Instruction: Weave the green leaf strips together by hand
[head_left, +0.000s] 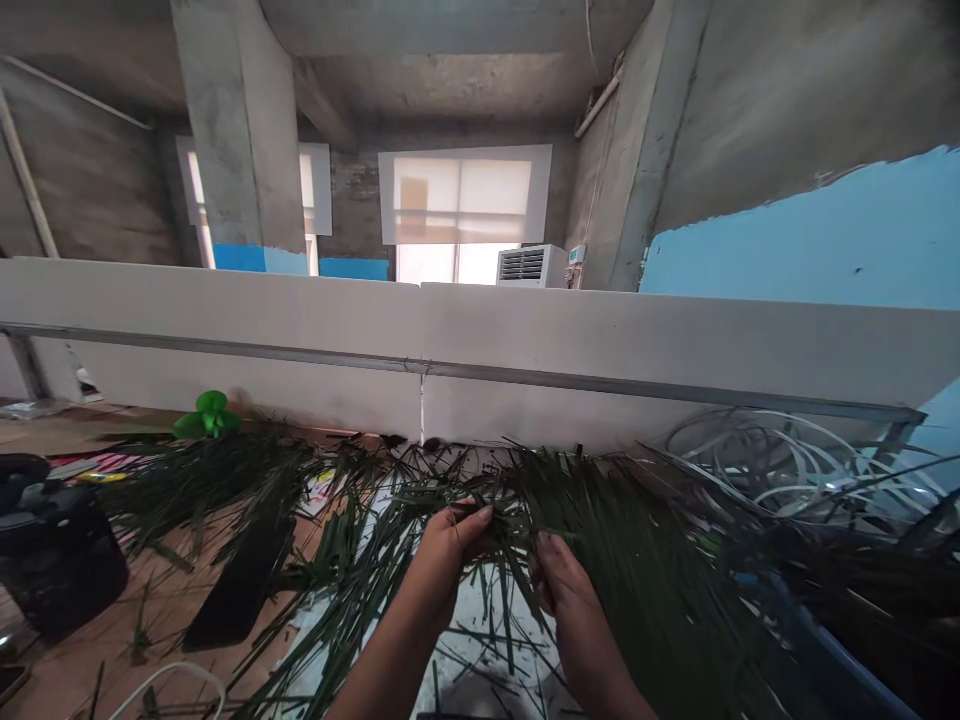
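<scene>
A large spread of long, narrow dark green leaf strips (630,560) fans out across the work surface and hangs in front of me. My left hand (450,550) pinches a bunch of these strips between its fingers and thumb. Close beside it, my right hand (566,600) is curled around strips from the same bunch. The exact grip is partly hidden by the leaves. Beneath both hands lies a white sheet (480,655) scattered with cut green pieces.
A low white partition (420,340) runs behind the leaves. A coil of white strips (795,470) lies at the right. On the wooden tabletop (97,620) at the left are a flat black slab (240,585), a black bag-like object (52,550), a green plastic object (208,416) and a white cable (172,685).
</scene>
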